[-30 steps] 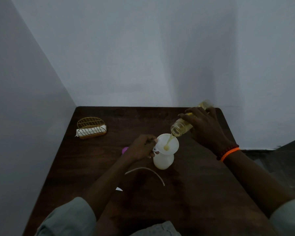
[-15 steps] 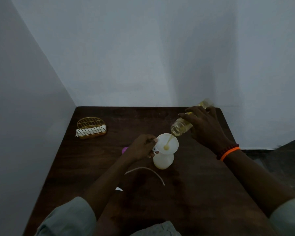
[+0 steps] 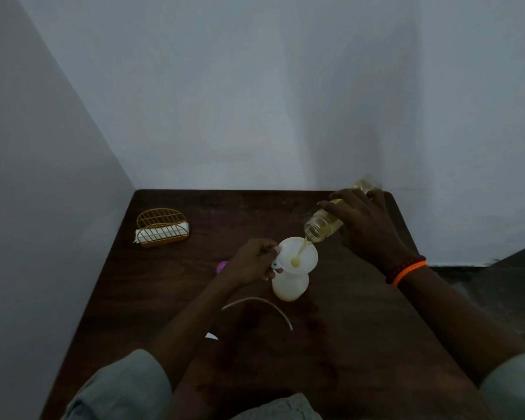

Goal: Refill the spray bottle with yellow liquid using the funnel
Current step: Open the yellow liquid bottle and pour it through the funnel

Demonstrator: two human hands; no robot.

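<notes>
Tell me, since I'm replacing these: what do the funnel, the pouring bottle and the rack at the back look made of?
Funnel: opaque white, smooth, probably plastic. Pouring bottle: clear, the yellow liquid shows through; plastic or glass, I cannot tell. Rack: thin gold-coloured wire grid, likely coated metal. The dim light hides finer finish.

Dark table (image 3: 361, 344), spray bottle (image 3: 289, 287), tube (image 3: 259, 301), rack (image 3: 162, 228)

Dim, underexposed frame. Soft diffuse light, source not visible; walls (image 3: 255, 86) read flat grey-blue with a faint vertical shadow band above the right-hand fingers (image 3: 331, 206). Desk (image 3: 331, 344) near black, detail crushed. Wide-angle stretch at the edges. No glare; slight softness overall.
</notes>
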